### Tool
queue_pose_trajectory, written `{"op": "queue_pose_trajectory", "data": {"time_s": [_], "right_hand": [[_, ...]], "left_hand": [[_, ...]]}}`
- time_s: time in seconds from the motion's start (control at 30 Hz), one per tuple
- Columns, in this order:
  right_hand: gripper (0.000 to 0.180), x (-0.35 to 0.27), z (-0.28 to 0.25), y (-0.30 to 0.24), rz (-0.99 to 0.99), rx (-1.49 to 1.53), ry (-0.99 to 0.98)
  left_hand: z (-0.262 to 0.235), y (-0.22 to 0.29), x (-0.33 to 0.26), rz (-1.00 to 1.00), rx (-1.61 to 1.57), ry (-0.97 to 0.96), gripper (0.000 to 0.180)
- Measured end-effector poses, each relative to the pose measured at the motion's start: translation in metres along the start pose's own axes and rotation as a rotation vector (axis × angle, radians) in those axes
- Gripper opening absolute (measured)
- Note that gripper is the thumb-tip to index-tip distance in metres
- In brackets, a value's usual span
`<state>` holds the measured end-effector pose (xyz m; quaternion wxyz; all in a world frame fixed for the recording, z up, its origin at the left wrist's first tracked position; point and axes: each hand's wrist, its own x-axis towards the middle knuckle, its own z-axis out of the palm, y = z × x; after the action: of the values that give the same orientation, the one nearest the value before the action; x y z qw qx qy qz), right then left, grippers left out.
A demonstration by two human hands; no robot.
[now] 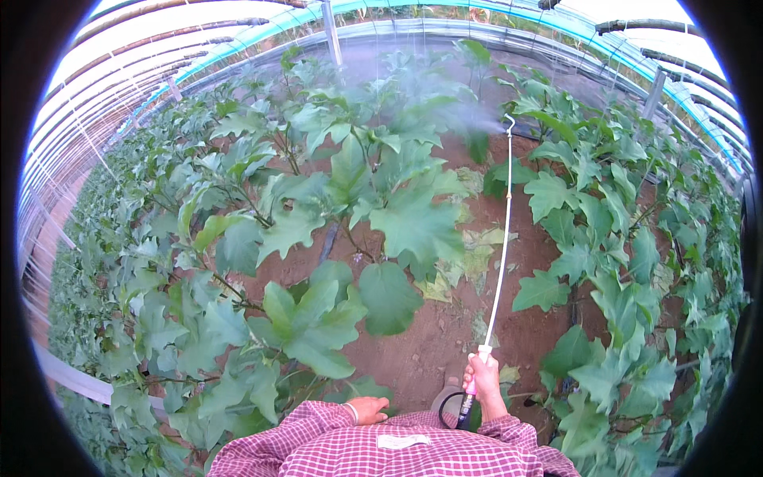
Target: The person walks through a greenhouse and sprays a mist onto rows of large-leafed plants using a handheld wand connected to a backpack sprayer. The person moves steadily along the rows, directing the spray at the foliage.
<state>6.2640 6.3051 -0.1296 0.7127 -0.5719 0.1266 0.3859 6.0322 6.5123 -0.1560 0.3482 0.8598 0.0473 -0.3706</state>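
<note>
My right hand (482,377) is closed around the handle of a spray wand (502,246), below its white collar. The long white wand points away from me over the soil path, and its hooked tip (509,121) throws a fine mist (445,111) leftward onto the far plants. A black hose (445,409) loops beneath that hand. My left hand (369,410) is at my waist, its fingers curled; whatever may be in them is hidden. Broad lobed leaves (389,296) of eggplant-like plants are just beyond it.
Dense leafy rows flank the brown soil path (409,350) on the left and right (592,215). Pale withered leaves (469,254) lie along it. Posts (331,36), thin hanging strings and a curved plastic-covered greenhouse frame surround the plants.
</note>
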Motion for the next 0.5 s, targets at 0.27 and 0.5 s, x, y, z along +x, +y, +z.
{"op": "queue_pose_trajectory", "data": {"time_s": [0.27,0.5], "right_hand": [[0.01,-0.098,-0.024,0.107,0.238,0.009,-0.035],[0.01,-0.167,-0.081,0.191,0.674,0.358,-0.301]], "left_hand": [[0.066,-0.016,-0.068,0.033,0.03,-0.083,0.041],[0.113,0.0,-0.102,0.046,0.067,-0.057,0.04]]}}
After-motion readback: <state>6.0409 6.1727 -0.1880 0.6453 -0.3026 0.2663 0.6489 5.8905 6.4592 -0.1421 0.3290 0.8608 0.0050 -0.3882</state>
